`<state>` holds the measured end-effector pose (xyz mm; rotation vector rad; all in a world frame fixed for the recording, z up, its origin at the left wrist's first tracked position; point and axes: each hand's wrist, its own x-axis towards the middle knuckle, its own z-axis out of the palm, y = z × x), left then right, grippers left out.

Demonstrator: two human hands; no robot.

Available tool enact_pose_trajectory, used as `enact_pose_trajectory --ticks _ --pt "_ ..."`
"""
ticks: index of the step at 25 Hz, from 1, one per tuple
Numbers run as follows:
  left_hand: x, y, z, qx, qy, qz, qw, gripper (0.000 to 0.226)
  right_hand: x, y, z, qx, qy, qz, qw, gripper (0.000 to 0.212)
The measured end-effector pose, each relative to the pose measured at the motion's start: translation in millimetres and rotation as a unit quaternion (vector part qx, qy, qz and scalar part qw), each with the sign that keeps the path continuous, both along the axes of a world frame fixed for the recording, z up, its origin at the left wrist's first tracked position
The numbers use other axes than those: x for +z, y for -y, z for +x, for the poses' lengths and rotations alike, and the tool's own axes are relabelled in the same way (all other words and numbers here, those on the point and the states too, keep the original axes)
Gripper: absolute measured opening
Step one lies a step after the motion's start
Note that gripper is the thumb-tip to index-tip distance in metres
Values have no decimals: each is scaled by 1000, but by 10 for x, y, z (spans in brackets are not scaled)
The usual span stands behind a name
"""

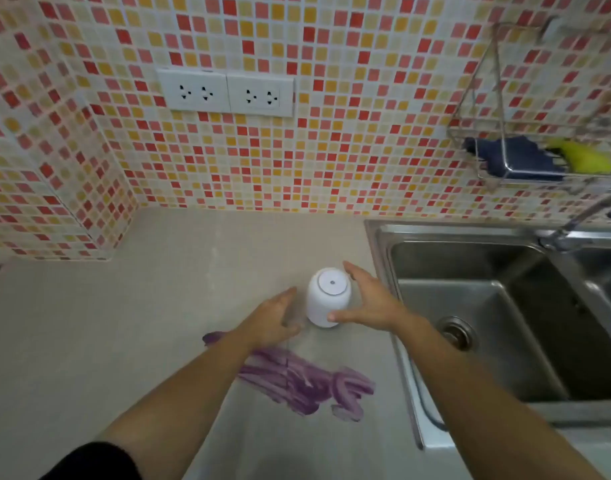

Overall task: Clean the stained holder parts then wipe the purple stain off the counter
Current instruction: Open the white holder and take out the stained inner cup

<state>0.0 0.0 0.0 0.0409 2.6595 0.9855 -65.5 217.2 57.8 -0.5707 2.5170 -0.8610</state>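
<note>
The bare left hand [274, 320] reaches forward, fingers straight, palm turned inward; the bare right hand [370, 299] faces it, thumb spread wide.

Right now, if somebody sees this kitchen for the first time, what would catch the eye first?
The purple stain smeared across the pale counter stands out most. Just behind it stands a white holder, with the left hand and right hand open on either side of it. The red, orange and cream mosaic wall fills the background, and a steel sink lies on the right.
</note>
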Motion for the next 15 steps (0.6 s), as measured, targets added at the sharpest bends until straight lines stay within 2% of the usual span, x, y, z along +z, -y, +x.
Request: enact_pose_trajectory --ticks 3,9,15 --pt "-70 -19 -60 24 -5 49 998 90 -71 86 -62 13 -34 -33 999 106" --pt "-242 -99 -205 12 9 76 997 109 -133 105 -135 -48 -35 -84 995 86" --pt "-226 -274 -221 73 -26 184 980 103 -106 120 -143 -61 -37 -116 991 79"
